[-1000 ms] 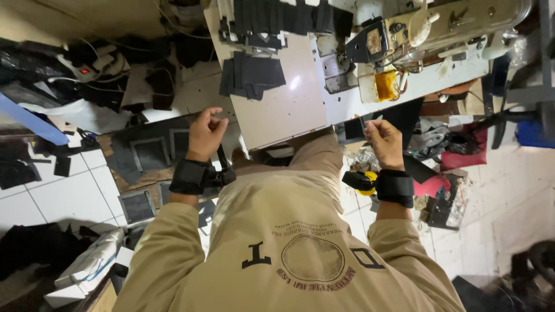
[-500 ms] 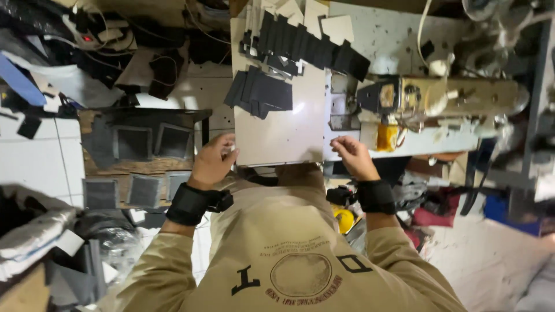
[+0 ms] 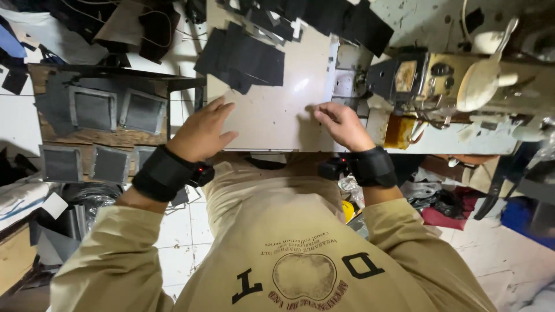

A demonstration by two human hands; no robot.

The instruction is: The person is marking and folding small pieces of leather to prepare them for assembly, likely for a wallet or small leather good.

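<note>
Both hands lie open and flat, holding nothing: the left hand (image 3: 202, 132) on the near table (image 3: 272, 115) edge, the right hand (image 3: 341, 124) beside the sewing machine (image 3: 457, 81).

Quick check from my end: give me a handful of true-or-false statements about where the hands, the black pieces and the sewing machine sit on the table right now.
1. The left hand lies open on the near edge of the table. True.
2. The right hand is holding a pair of scissors. False: it holds nothing that can be seen; its fingers rest on the tabletop near the sewing machine.
3. A pile of black pieces lies on the table beyond the left hand. True.
4. The sewing machine stands to the left of both hands. False: it stands to the right of them.
5. Both wrists wear black bands. True.
</note>
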